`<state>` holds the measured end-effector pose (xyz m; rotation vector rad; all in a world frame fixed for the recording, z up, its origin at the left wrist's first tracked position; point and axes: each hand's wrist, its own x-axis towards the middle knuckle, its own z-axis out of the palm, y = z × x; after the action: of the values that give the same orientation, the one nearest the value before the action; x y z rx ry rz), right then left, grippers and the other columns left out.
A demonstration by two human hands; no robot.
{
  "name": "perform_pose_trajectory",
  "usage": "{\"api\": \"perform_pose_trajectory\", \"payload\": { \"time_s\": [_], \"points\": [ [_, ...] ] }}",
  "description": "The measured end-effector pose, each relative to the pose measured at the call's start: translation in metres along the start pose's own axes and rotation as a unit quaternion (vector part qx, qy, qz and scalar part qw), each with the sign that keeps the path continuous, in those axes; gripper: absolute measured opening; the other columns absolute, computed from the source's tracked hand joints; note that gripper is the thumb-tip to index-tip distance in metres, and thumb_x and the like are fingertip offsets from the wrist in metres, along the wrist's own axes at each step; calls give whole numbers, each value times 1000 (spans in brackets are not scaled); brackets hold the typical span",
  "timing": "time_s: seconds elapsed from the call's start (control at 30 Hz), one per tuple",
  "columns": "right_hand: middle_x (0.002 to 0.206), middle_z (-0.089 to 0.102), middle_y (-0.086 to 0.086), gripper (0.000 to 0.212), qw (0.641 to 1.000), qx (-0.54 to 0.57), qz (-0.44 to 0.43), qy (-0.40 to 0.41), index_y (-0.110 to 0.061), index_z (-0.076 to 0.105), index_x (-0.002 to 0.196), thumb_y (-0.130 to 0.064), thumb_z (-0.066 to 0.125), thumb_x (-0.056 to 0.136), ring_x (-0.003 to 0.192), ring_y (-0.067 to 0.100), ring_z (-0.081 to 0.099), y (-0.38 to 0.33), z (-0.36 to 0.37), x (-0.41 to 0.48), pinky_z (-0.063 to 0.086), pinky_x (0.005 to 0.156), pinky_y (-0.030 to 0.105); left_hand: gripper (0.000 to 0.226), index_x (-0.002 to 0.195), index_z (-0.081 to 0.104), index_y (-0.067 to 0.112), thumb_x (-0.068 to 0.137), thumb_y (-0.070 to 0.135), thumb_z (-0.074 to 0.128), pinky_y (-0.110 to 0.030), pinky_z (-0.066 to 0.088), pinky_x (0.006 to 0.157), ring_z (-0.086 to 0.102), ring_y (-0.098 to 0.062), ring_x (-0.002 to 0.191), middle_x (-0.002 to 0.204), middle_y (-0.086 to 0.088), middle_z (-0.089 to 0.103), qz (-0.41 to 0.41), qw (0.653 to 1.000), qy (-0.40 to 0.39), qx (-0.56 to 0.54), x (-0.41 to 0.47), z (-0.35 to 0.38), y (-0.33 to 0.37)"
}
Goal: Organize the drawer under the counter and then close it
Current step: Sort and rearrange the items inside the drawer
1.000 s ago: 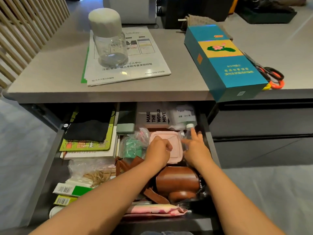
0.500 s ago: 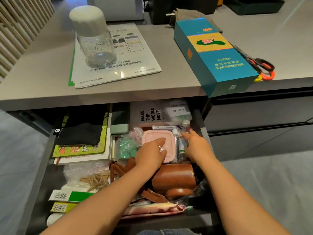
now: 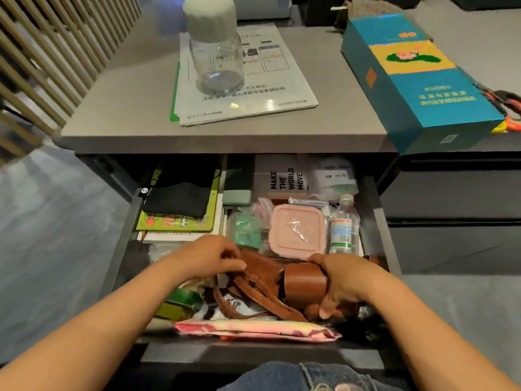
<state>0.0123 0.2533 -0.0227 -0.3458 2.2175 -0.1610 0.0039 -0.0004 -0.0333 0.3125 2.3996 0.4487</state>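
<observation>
The dark drawer under the grey counter stands pulled out and full. A brown leather case with straps lies in its front middle. My right hand grips the case's rounded right end. My left hand pinches the case's leather flap at the left. Behind the case sit a pink lidded box and a small clear bottle with a white cap. A pink patterned pouch lies along the drawer's front edge.
In the drawer's left half lie a black cloth on green booklets, and green and yellow packets. On the counter stand a glass jar on papers, a teal box overhanging the edge, and scissors. Closed drawers are to the right.
Both hands left the pink box and the bottle and came back toward me onto the brown leather case, which they now hold. The camera has moved closer and to the right.
</observation>
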Motion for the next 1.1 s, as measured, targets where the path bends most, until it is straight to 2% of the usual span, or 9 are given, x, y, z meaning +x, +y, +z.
{"api": "perform_pose_trajectory", "payload": {
  "time_s": [0.07, 0.13, 0.3, 0.47, 0.63, 0.7, 0.8, 0.9, 1.1],
  "points": [
    [135, 48, 2, 99, 1000, -13, -7, -14, -28, 32, 138, -34, 86, 55, 120, 26, 49, -2, 3, 2, 42, 101, 39, 59, 124, 55, 28, 73, 54, 70, -26, 43, 93, 53, -10, 105, 122, 9, 57, 4, 994, -109, -8, -6, 10, -7],
    [136, 42, 1, 105, 1000, -20, -8, -15, -28, 29, 138, -33, 88, 51, 123, 25, 45, 0, 6, 1, 40, 104, 40, 84, 138, 39, 28, 67, 54, 75, -32, 36, 105, 44, -16, 123, 139, 6, 43, -4, 987, -158, 15, -4, 21, -9],
    [132, 42, 0, 101, 999, -45, -21, 8, -29, 31, 136, -34, 87, 52, 118, 23, 47, 5, 5, -4, 41, 102, 34, 79, 122, 34, 21, 63, 43, 82, -35, 45, 92, 53, -23, 110, 128, -5, 54, -35, 998, -42, 26, 10, 41, -2],
    [128, 53, -2, 93, 997, -54, -51, 36, -32, 34, 132, -38, 83, 54, 113, 22, 53, -3, 9, -8, 45, 97, 38, 96, 134, 27, 18, 60, 40, 84, -41, 45, 98, 51, -27, 118, 131, -8, 51, -58, 997, 22, 34, 10, 50, 5],
    [121, 58, -4, 80, 991, -62, -74, 94, -36, 38, 128, -51, 73, 57, 105, 20, 57, 2, 19, -9, 47, 90, 31, 55, 127, 37, 15, 81, 24, 65, -40, 39, 93, 51, -31, 115, 127, -11, 55, -26, 959, 81, 271, 4, 53, 15],
    [119, 59, -4, 80, 991, -53, -69, 98, -37, 38, 128, -51, 72, 57, 103, 20, 57, 6, 19, -9, 48, 89, 31, 50, 128, 36, 14, 84, 17, 60, -40, 41, 92, 53, -32, 113, 124, -12, 56, -30, 964, 74, 254, 2, 50, 19],
    [116, 60, -4, 79, 992, -43, -64, 98, -39, 38, 125, -53, 71, 55, 95, 17, 55, 9, 15, -12, 44, 79, 27, 45, 123, 43, 14, 84, 23, 62, -40, 42, 91, 56, -31, 110, 121, -10, 59, -25, 975, 42, 215, -5, 34, 25],
    [108, 60, -6, 79, 992, -18, -56, 111, -39, 39, 121, -57, 70, 51, 91, 17, 55, 11, 1, -20, 42, 72, 27, 21, 105, 55, 17, 85, 24, 58, -34, 46, 80, 58, -26, 101, 111, -7, 61, -7, 986, 49, 157, -14, -1, 33],
    [99, 62, -12, 76, 970, 123, -66, 200, -42, 45, 109, -60, 73, 41, 87, 9, 61, 3, -67, -60, 54, 76, 27, 22, 103, 52, 19, 86, 32, 54, -32, 47, 73, 59, -21, 87, 101, -2, 62, -13, 965, 218, 146, -48, -92, 68]
  ]
}}
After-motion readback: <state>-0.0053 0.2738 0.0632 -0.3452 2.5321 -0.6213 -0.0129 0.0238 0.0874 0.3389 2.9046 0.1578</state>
